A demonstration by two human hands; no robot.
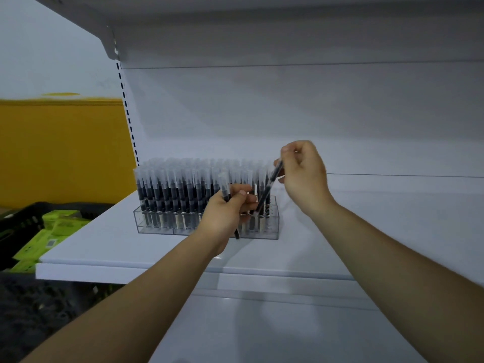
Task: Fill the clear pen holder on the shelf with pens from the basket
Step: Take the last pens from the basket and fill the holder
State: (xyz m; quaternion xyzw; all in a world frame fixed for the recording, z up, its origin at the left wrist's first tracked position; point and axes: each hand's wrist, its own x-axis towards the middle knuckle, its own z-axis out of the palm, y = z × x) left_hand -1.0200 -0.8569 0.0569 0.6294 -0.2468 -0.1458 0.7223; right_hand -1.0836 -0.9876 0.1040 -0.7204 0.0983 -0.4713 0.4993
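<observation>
A clear pen holder (272,229) stands on the white shelf (366,231), packed with several rows of black pens (167,189) with frosted caps. My right hand (303,176) pinches the cap end of one pen (267,192), which tilts with its tip down at a slot near the holder's right end. In front of the holder, my left hand (225,216) grips another pen (225,189) upright; its lower end sticks out below the palm.
At the lower left a black basket (15,224) holds green boxes (52,231). A yellow wall panel (62,150) lies behind it. An upper shelf (262,19) overhangs the work area. The shelf's front edge runs just below my forearms.
</observation>
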